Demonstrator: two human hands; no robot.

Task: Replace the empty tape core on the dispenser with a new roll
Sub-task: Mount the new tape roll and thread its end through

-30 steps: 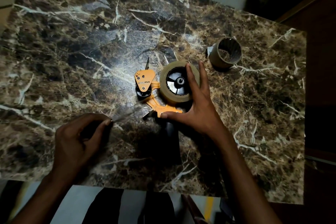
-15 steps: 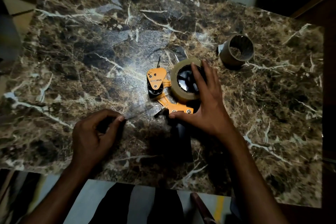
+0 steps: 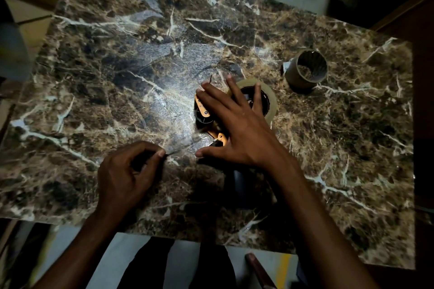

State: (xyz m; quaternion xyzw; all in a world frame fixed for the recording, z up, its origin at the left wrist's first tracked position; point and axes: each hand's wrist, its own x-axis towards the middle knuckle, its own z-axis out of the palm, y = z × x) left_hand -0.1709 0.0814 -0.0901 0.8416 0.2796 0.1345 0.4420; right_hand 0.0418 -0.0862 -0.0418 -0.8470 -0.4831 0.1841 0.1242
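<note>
Cardboard empty core [image 3: 306, 70] stands beyond right hand [image 3: 237, 129].

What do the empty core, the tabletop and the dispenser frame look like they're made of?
The empty core looks like brown cardboard: matte, thin-walled, ridged inside. The tabletop looks like polished brown marble with white veins, or a laminate printed that way; its glossy glare fits either. The dispenser frame seems to be orange-painted metal, going by its flat plates and small fasteners, though moulded plastic cannot be ruled out.

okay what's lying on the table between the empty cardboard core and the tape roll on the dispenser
Nothing. In the head view only bare marble tabletop separates the empty core from the new roll on the dispenser.
</note>
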